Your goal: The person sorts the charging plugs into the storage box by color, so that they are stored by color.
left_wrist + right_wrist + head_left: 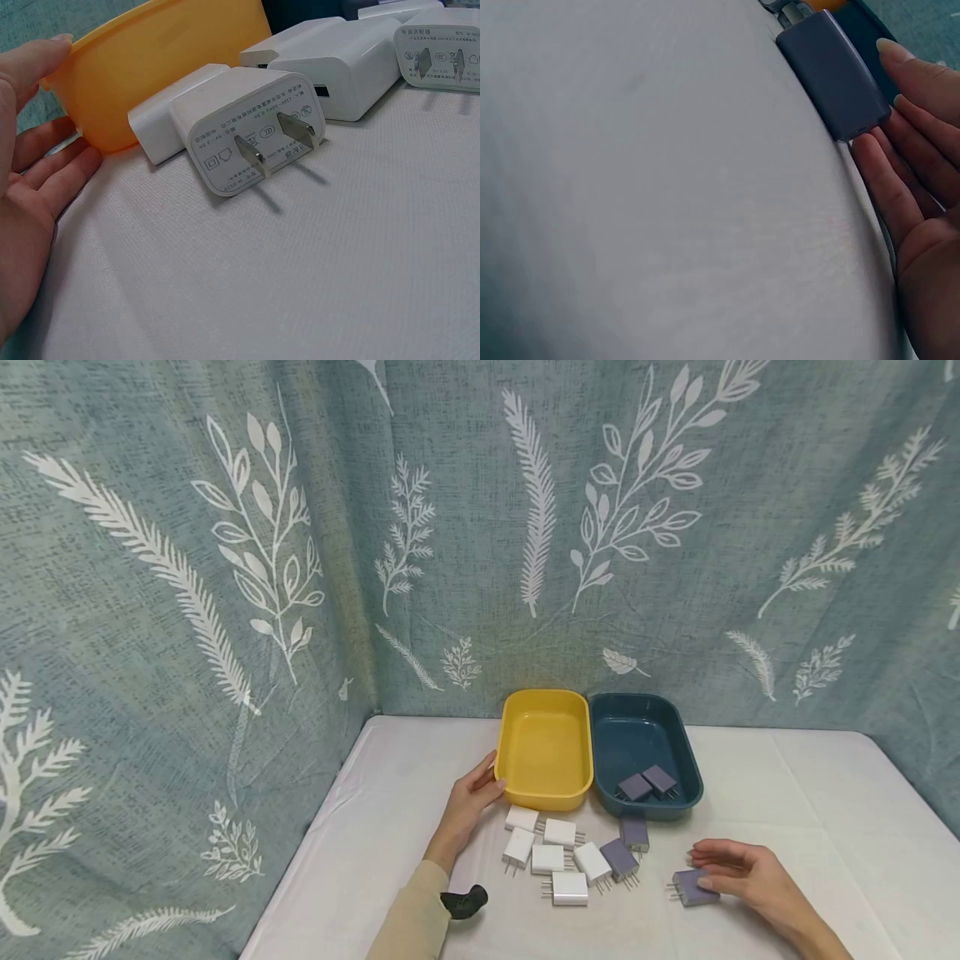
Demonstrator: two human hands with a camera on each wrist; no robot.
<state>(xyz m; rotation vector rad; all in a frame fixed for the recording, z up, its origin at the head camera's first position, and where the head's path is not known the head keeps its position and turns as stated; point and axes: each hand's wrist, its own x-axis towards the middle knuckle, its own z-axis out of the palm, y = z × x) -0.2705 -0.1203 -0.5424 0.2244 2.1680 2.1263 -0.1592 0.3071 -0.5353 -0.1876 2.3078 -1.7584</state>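
My left hand (467, 802) holds the front left corner of a yellow tray (543, 752). In the left wrist view its thumb lies at the rim and the other fingers rest against the outer wall below. Beside a purple plug-in charger (693, 890) on the white cloth is my right hand (750, 878). Its fingertips are right at the end of that charger (832, 75) in the right wrist view, with the thumb raised apart. The charger's prongs point left, away from the hand.
A dark blue tray (637, 731) stands against the yellow one, with two purple chargers (634, 787) inside. Several white chargers (570, 889) and two more purple ones (619, 858) lie in front. A patterned curtain (465, 527) hangs behind the table.
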